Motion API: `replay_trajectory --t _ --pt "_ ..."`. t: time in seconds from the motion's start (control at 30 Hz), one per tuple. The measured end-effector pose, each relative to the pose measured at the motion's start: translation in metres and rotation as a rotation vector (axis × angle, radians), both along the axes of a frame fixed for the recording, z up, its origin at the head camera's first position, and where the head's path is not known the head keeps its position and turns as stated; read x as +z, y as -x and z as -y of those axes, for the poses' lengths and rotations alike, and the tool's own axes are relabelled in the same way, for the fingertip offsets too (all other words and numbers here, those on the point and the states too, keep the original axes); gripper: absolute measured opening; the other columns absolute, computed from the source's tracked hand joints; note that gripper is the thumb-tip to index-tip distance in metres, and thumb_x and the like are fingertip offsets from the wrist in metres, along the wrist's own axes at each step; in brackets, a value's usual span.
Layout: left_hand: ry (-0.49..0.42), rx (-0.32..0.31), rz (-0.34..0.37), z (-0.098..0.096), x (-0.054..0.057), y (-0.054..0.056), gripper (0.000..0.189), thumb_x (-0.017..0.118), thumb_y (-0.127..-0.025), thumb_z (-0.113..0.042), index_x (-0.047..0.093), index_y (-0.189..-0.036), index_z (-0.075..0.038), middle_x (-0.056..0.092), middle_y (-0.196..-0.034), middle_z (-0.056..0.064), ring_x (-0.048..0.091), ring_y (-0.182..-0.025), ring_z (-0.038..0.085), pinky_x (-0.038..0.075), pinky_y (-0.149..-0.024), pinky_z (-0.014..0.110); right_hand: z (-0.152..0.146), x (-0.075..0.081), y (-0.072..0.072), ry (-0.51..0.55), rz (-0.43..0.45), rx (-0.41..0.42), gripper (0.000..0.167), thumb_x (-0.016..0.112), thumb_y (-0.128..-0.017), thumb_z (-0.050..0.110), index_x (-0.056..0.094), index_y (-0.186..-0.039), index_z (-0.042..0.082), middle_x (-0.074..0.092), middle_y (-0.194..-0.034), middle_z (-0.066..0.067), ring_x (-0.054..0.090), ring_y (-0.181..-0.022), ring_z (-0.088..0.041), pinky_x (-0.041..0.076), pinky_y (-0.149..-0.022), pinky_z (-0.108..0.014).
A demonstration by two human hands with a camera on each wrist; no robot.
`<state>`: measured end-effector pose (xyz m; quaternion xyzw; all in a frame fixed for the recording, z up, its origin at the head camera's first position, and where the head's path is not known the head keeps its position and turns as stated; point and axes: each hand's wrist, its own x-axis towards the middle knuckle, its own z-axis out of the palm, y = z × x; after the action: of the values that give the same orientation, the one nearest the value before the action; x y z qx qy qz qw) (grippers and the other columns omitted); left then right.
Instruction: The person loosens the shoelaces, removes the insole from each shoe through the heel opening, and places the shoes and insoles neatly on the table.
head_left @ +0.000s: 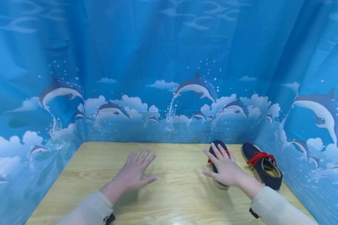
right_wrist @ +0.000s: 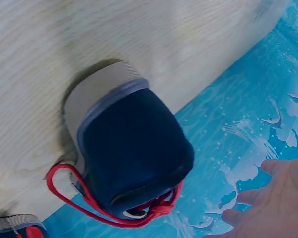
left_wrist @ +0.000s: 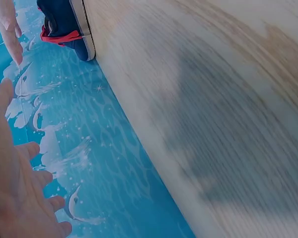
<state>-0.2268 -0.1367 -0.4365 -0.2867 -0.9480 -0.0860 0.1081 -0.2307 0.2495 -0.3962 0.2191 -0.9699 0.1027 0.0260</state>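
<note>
The left-side navy shoe (right_wrist: 134, 139) lies on the surface (head_left: 87, 175) beneath my right hand (head_left: 225, 167), its long axis running away from me, toe towards the curtain (head_left: 146, 62); my left hand (head_left: 132, 175) is farther off. The fingers (head_left: 150, 160) of my 2 hands are apart, gripping nothing.

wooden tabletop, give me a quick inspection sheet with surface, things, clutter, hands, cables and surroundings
Surface: pale wooden tabletop, shadows falling on it.
Things: navy inner shoe and outer shoe, both red-laced, upright at the right.
Clutter: nothing seen.
Hands: left hand over bare tabletop, right hand overlapping the inner shoe in the head view; fingers spread, neither gripping.
Cables: nothing seen.
Surroundings: blue dolphin-print curtain behind and on both sides.
</note>
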Motion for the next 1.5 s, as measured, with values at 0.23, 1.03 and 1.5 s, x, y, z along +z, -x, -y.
replay_trajectory --t 0.23,1.03,1.5 --pt "0.014 -0.016 0.039 -0.017 -0.004 0.003 0.085 0.034 -0.094 -0.076 0.019 -0.161 -0.026 0.008 -0.165 0.007 0.009 -0.151 0.038 0.004 -0.119 0.060 -0.008 -0.006 0.000 0.031 -0.016 0.000 0.083 0.056 -0.093 0.064 0.028 -0.160 0.025 0.012 -0.164 -0.023 0.006 -0.148 -0.050 0.000 -0.107 -0.079" --pt "0.023 -0.057 0.136 -0.051 -0.013 0.018 0.086 0.023 -0.093 -0.079 0.019 -0.162 -0.026 0.007 -0.166 0.004 0.008 -0.152 0.036 0.003 -0.120 0.058 -0.025 -0.014 0.009 0.000 0.050 -0.148 0.092 0.055 -0.090 0.071 0.027 -0.160 0.019 0.008 -0.164 -0.027 0.004 -0.145 -0.056 0.001 -0.106 -0.080" --pt "0.018 -0.069 0.199 -0.068 -0.016 0.028 0.084 0.027 -0.094 -0.078 0.020 -0.161 -0.027 0.008 -0.166 0.003 0.010 -0.152 0.034 0.005 -0.121 0.057 -0.025 -0.021 0.016 -0.048 0.069 -0.267 0.100 0.051 -0.086 0.078 0.029 -0.159 0.012 0.012 -0.160 -0.033 0.009 -0.142 -0.061 0.006 -0.105 -0.082"
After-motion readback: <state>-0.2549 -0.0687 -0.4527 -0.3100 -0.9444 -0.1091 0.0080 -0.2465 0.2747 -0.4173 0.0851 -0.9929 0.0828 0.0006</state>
